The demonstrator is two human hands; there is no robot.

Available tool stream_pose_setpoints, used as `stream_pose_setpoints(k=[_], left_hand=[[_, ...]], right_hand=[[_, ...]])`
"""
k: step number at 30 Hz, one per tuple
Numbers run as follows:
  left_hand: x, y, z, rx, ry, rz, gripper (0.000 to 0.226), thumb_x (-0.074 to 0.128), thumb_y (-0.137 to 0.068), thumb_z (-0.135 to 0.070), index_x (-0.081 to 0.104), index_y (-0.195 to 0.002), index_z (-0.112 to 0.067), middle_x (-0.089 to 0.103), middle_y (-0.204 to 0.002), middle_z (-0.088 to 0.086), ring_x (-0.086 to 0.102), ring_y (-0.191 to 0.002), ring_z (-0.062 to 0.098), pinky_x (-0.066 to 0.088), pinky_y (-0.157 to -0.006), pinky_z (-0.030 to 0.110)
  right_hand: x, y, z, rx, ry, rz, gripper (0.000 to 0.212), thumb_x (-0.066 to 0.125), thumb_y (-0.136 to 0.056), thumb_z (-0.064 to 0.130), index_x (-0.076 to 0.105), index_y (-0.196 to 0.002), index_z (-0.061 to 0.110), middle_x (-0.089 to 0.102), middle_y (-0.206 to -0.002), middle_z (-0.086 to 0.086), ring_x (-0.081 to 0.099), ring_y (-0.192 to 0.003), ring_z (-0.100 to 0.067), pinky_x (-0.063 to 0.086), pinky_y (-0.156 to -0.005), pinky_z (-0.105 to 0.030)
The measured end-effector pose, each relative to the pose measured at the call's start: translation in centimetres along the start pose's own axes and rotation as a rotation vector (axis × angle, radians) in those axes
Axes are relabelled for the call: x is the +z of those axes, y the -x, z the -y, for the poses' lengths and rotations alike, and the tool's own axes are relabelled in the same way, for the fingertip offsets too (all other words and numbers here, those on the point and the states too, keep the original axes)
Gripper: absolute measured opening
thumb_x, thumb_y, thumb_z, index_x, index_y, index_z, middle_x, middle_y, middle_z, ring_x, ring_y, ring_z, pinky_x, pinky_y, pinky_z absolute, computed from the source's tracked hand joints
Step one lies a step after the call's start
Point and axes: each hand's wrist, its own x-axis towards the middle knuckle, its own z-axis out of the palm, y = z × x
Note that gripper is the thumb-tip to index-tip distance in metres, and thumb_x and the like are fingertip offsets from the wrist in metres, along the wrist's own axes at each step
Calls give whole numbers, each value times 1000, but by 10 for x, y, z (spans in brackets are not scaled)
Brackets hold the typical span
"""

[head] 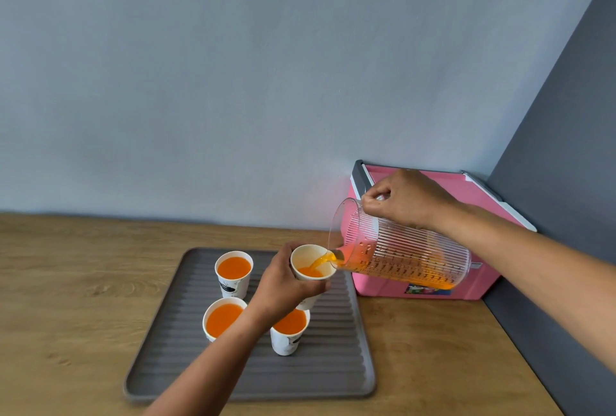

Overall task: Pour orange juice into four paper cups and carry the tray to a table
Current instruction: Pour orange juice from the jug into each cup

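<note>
Only one view here, a wide-angle cam on the person's head. It looks forward and down over the wooden counter [83, 265], straight at a blue-grey wall [233, 82] that fills the top half. Pretty close in: forearms reach in from the bottom and right edges, left hand [283, 285] below centre, right hand [406, 199] further right. The grey tray [333, 365] sits low in the middle.

Front-right cup [288, 332] partly behind left forearm [213, 365]
</note>
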Motion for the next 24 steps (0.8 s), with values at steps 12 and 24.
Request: stream_pose_setpoints(k=[12, 24], left_hand=[[2, -2, 0, -18, 10, -1, 68, 86, -67, -33, 37, -113, -41, 50, -100, -26, 53, -90, -3, 40, -65, 8], [2, -1, -1, -30, 35, 16, 67, 86, -66, -35, 39, -113, -41, 52, -102, -25, 54, -92, -3, 41, -66, 9]], right_hand=[[-6, 1, 2, -30, 14, 5, 37, 62, -82, 35, 47, -48, 41, 46, -57, 24, 43, -56, 4, 38, -70, -21], [-10, 4, 7, -56, 9, -2, 46, 62, -83, 31, 42, -42, 36, 41, -33, 29, 35, -48, 0, 30, -57, -18]])
